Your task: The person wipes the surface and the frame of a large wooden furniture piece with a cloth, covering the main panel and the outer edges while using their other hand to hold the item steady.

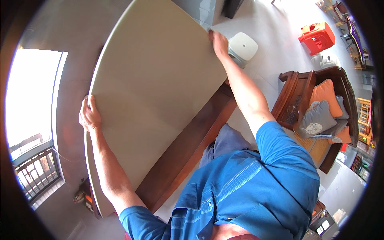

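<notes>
A large flat cream panel [162,78] with a thin pale rim fills the space before me. My left hand [91,115] grips its left edge, thumb on the broad face and fingers around behind the rim. At the upper right edge is my right hand [220,44], curled and slightly blurred. Something small and dark shows by its fingertips, too unclear to name. Along the panel's lower right side runs a dark brown wooden furniture edge [186,135], between the panel and my legs. How the panel is supported underneath is hidden.
A white plastic stool [243,46] stands just beyond my right forearm. Farther right are red plastic stools [319,39] and a carved wooden sofa [289,99] with orange and grey cushions [319,118]. A bright window [33,99] is in the left wall.
</notes>
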A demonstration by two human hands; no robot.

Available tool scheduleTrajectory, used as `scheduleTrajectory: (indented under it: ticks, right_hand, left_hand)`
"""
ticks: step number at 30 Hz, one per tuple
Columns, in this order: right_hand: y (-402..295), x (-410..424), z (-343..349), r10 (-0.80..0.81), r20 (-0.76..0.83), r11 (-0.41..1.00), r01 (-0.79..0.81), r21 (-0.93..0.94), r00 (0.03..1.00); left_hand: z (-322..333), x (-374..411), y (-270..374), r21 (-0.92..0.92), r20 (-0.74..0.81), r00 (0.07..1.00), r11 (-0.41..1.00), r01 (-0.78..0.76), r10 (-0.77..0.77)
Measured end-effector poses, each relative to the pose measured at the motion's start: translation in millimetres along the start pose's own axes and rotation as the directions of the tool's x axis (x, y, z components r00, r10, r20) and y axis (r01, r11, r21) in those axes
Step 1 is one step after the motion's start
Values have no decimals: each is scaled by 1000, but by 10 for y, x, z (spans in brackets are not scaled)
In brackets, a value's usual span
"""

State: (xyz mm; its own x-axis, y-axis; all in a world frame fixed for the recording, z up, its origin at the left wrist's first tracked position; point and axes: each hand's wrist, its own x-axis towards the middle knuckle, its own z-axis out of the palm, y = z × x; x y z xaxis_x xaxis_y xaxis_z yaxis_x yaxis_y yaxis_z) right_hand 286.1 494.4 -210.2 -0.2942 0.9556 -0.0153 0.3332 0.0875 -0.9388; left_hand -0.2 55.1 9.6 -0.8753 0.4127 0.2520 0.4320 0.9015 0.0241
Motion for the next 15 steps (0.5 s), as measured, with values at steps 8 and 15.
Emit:
scheduleTrajectory:
  ticks: [8, 15]
  right_hand:
    - [1673, -300, -705, 651, -69, 753, -655, -61, 756]
    - [141, 28, -56, 255, 19, 962, -256, 97, 967]
  left_hand:
    - [13, -38, -24, -10, 28, 998, 998, 56, -56]
    - [-91, -75, -70, 29, -36, 999, 999, 33, -32]
